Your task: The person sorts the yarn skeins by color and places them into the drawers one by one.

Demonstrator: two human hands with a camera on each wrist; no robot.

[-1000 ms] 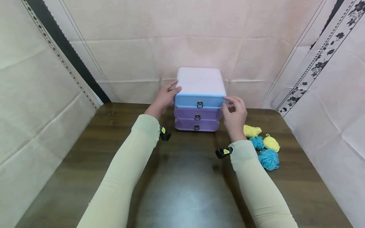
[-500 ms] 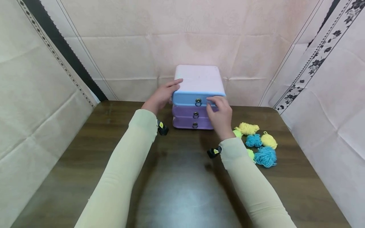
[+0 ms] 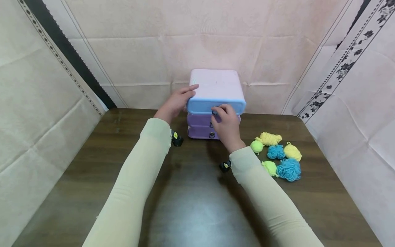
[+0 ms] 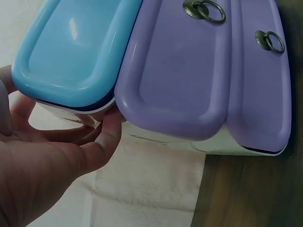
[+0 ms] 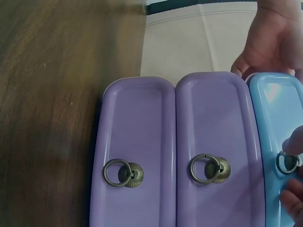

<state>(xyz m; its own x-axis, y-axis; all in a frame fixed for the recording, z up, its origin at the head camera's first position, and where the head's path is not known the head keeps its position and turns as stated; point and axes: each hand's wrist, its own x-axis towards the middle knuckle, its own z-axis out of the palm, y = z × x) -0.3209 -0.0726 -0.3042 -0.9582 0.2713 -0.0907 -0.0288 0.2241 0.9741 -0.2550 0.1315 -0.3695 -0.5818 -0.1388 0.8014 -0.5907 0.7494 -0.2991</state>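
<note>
One small drawer chest stands against the left grip, which is spread across its top and side. The right grip is at the metal ring of the blue drawer; whether clamped, I cannot tell. Two purple drawers lie below it, yarn balls to its right on the counter.

Your left arm and right arm stretch forward; the left grip spreads its fingers, the right grip bends its own, thumb set apart.
</note>
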